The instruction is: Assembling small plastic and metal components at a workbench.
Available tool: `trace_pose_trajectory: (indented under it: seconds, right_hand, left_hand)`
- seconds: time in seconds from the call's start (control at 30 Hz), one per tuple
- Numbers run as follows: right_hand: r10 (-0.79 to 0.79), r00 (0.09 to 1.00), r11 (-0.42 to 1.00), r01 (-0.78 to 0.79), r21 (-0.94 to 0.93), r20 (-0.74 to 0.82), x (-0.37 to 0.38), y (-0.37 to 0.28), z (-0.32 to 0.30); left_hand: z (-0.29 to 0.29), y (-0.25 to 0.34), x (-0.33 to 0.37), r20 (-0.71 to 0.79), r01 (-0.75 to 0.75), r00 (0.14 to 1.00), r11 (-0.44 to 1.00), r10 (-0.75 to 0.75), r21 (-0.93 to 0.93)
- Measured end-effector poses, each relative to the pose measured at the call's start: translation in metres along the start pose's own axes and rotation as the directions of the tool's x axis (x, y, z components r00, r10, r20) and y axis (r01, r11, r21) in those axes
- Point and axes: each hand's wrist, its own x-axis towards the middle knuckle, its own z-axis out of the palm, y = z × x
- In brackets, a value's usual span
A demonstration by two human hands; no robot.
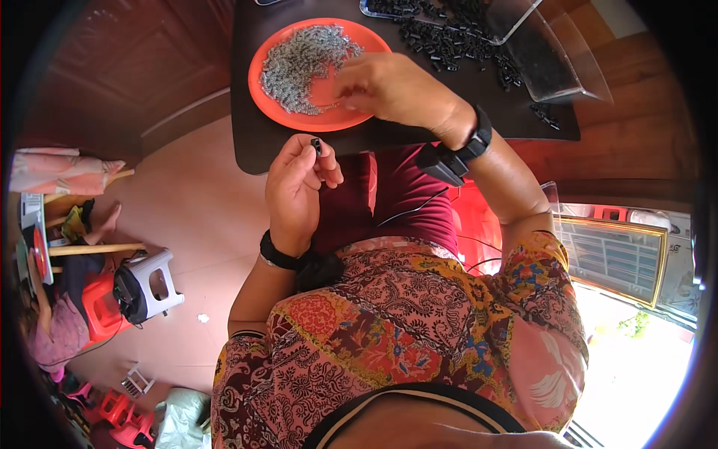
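My left hand [298,183] is just off the table's near edge, its thumb and forefinger pinching a small black tubular plastic piece [316,145] with an open end turned up. Over the right part of an orange-red round plate [263,106] reaches my right hand [389,88]; its fingers are smeared by motion, so whether they hold anything does not show. Heaped in the plate are many small silvery metal parts [295,67], too fine to name surely. More black plastic pieces [456,37] lie in a loose pile beyond my right hand.
The dark table [254,146] carries a clear plastic bin [542,71] at the far right and a shallow tray [381,9] at the back. On the left, another person [60,322] sits near a grey and a red stool [105,303]. A gold-framed panel [613,254] stands at right.
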Motion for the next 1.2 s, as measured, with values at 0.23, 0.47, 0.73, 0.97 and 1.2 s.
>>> trace_pose_trajectory:
  seconds: [0.23, 0.47, 0.73, 0.97, 1.2]
  right_hand:
    - [-0.006, 0.998, 0.983, 0.017, -0.181, 0.059, 0.010, -0.007, 0.016]
    - [-0.009, 0.997, 0.998, 0.005, -0.058, -0.072, 0.011, 0.000, 0.018]
    - [0.321, 0.947, 0.653, -0.228, 0.722, 0.008, 0.002, -0.008, 0.007]
    - [0.224, 0.966, 0.293, -0.189, 0.937, 0.125, -0.021, -0.035, 0.004]
    - [0.231, 0.968, 0.339, -0.177, 0.924, 0.101, -0.034, -0.038, 0.002]
  left_hand:
    - [0.000, 0.004, -0.001, 0.014, 0.024, 1.000, 1.000, -0.024, -0.006]
    - [0.001, 0.004, 0.000, 0.017, 0.031, 0.999, 1.000, -0.031, -0.005]
    - [0.011, 0.009, 0.004, 0.044, 0.009, 0.999, 1.000, -0.010, 0.021]
    - [0.035, 0.015, 0.010, 0.093, -0.008, 0.996, 0.999, 0.003, 0.053]
    - [0.042, 0.007, 0.007, 0.118, -0.024, 0.993, 0.994, 0.012, 0.105]
